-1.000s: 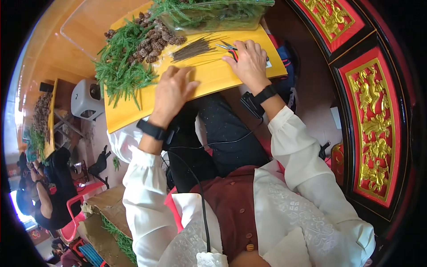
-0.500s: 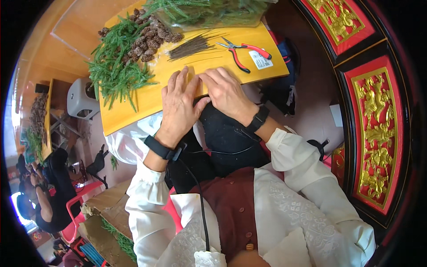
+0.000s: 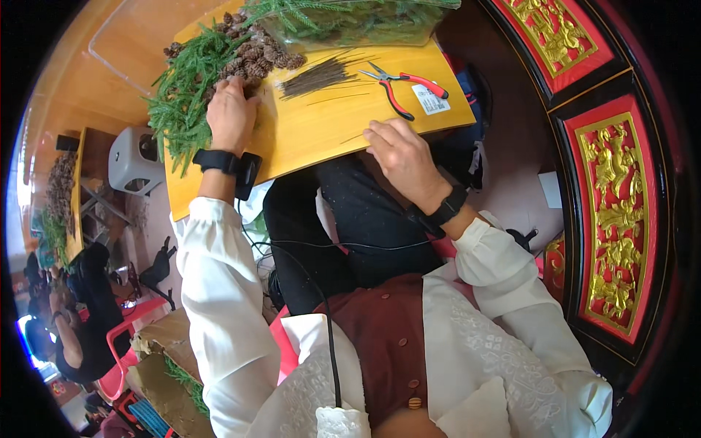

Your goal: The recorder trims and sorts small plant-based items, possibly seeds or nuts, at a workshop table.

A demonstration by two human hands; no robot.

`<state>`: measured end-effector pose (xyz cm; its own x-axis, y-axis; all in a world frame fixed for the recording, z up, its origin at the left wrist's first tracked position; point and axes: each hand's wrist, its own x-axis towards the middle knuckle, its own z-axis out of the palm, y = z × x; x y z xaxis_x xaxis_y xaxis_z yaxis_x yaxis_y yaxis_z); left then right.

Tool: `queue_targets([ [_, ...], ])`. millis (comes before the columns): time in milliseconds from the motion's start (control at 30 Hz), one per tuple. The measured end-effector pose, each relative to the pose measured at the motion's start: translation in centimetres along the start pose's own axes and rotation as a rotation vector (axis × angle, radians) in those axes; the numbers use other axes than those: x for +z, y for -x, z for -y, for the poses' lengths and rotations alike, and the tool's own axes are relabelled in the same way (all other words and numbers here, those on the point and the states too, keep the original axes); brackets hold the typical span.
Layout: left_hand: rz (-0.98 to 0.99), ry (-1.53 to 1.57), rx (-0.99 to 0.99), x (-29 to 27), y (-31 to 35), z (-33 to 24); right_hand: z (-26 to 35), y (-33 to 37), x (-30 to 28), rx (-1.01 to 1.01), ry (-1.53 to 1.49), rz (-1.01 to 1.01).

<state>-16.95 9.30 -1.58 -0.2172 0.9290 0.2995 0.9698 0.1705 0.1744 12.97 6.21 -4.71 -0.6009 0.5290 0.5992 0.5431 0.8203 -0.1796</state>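
My left hand [image 3: 232,120] reaches over the pile's near edge, between green artificial pine sprigs [image 3: 182,109] and brown pine cones [image 3: 255,60]. Its fingers are bent and bunched, and the tips are hidden, so what they grip does not show. At the table's front edge, my right hand [image 3: 403,157] is closed, with thumb and fingers pinched together. A thin dark wire [image 3: 352,139] sticks out from those fingers toward the left. Beyond that hand lie a bundle of dark wires [image 3: 315,77] and pliers [image 3: 401,82] with red and black handles, jaws apart.
On the yellow table [image 3: 292,150], a clear bag of greenery [image 3: 358,25] stands at the back and a white label [image 3: 431,99] lies right. A grey stool [image 3: 135,160] and an open carton [image 3: 157,372] are left. Carved red-and-gold panels [image 3: 613,226] rise at right. A cable crosses my lap.
My hands have come apart from the table's front edge. The left went forward and left to the pile; the right shifted slightly right, with the wire now showing at its fingers.
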Motion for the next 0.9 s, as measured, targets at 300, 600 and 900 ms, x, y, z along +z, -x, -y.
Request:
queue_targets([
  [300,-0.197,0.123,0.053,-0.1,0.6,1.4,-1.7,1.1,-0.2,0.027,-0.16,-0.029],
  [600,-0.124,1.433,-0.344,-2.0,7.4,-2.0,0.6,-1.9,0.5,0.344,-0.584,-0.063],
  [900,0.07,1.833,-0.615,-0.9,13.4,-5.4,5.3,-3.2,4.1,0.483,-0.939,-0.072],
])
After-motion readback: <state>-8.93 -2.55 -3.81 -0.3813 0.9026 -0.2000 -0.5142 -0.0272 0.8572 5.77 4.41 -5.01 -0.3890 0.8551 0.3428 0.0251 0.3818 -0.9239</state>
